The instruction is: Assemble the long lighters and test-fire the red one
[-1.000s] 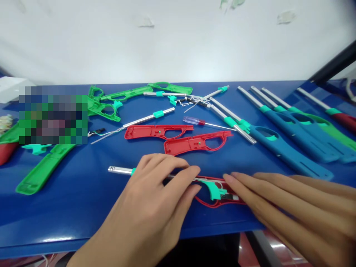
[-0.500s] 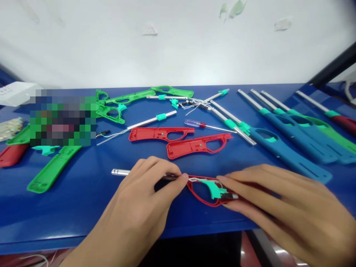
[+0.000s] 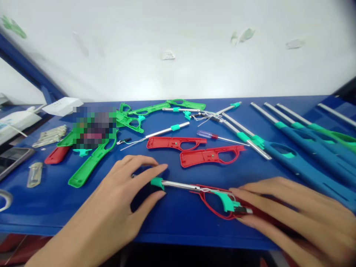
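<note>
At the blue table (image 3: 180,220), I have my left hand (image 3: 119,196) with thumb and forefinger apart; my right hand (image 3: 294,211) clamps the red half-shell (image 3: 219,216) near the front edge. The metal tube (image 3: 178,185) meets its tip, teal collar (image 3: 157,183) between my left fingertips.

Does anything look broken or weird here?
Yes: the white wall has ragged patches, some greenish, that break up its smooth surface; I can't tell what they are. The red shell at the right hand is open with white wires showing, but I see no cracks. Nothing looks spilled.
</note>
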`<state>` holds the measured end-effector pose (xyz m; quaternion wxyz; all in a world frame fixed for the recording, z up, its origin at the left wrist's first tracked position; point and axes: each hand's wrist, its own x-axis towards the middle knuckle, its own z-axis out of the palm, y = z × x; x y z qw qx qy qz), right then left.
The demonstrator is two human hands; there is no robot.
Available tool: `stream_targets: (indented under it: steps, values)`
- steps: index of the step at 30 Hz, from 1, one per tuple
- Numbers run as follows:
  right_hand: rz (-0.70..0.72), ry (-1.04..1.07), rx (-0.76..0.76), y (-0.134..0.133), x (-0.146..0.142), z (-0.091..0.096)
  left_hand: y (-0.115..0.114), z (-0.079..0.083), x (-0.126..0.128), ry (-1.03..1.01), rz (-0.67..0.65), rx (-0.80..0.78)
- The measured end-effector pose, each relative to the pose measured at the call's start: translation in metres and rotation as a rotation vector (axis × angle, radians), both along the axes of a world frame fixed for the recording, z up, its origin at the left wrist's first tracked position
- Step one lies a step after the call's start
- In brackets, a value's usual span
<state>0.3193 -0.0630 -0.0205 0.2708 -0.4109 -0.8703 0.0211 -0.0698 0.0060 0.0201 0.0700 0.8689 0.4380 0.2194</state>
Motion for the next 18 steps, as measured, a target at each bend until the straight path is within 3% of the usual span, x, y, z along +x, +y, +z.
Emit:
stream_targets:
  steps: [3,11,14,18]
  values:
    - [0.037,-0.002,0.001,0.002,-0.003,0.001,0.003,-0.001,-0.008,-0.057,0.007,-0.028]
    - [-0.046,-0.091,0.038,0.005,-0.014,0.01,0.002,-0.007,0.003,-0.103,-0.067,0.027]
    - [-0.099,-0.052,0.151,0.021,-0.013,0.025,0.001,-0.01,0.001,-0.074,-0.064,0.022]
    - [-0.114,-0.151,0.209,0.051,-0.01,0.043,0.0,-0.012,0.009,-0.069,-0.077,0.004]
